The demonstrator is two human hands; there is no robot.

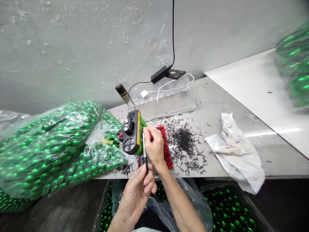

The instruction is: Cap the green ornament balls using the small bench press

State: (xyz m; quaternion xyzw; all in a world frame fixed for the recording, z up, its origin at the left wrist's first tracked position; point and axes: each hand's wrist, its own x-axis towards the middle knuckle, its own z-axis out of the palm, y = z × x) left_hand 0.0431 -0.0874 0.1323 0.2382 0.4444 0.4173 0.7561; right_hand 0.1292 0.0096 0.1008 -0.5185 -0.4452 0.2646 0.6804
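Observation:
My left hand [138, 188] is closed around the black end of a slim black-handled tool [145, 151], which has a pale, narrow upper length. My right hand [155, 146] pinches near the tool's far end, fingertips close to the machine's side. What exactly sits in those fingertips is hidden. Just left of both hands stands a small black and green machine [131, 132] with round vents, knobs and a red switch. A red textured mat [166, 148] shows beneath and beside my right hand.
A bag of shiny green beads [53, 151] lies at left. Small black pieces [184, 140] are scattered at right, near a white cloth [235, 151]. Behind are a clear plastic tray [178, 104], a power adapter [159, 74] and a dark cylinder [122, 93]. More beads [229, 209] are below the table edge.

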